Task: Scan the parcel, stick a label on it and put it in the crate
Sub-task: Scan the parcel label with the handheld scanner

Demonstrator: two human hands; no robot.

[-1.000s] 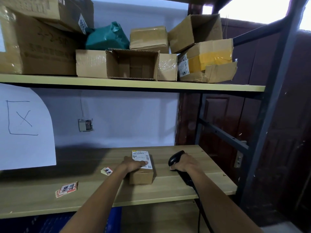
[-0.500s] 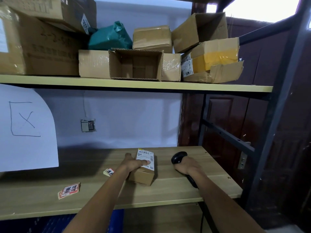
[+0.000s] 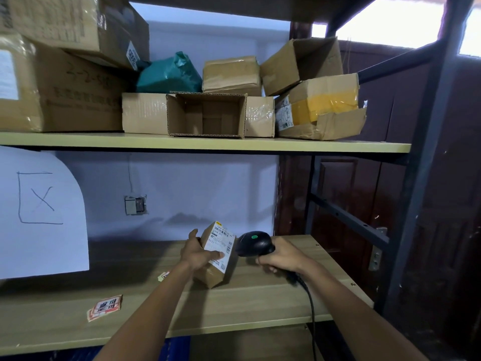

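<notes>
While tilted, brown parcel (image 3: 214, 259) in left hand (image 3: 199, 252), seemingly white-labelled; right hand (image 3: 282, 256) gripping scanner (image 3: 253, 243).

I see bright light coming in from the windows (image 3: 385, 19) at the top right, washed out to white. The rest looks dim. The shelf (image 3: 260, 303) is dark at the back, under a big shadow. Tape on the boxes (image 3: 260, 113) shines a little. Straight lines bend near the edges. Everything looks a bit soft.

Matt cardboard parcel (image 3: 214, 272), glossy black plastic scanner (image 3: 253, 243), wood-grain shelf (image 3: 255, 298).
</notes>
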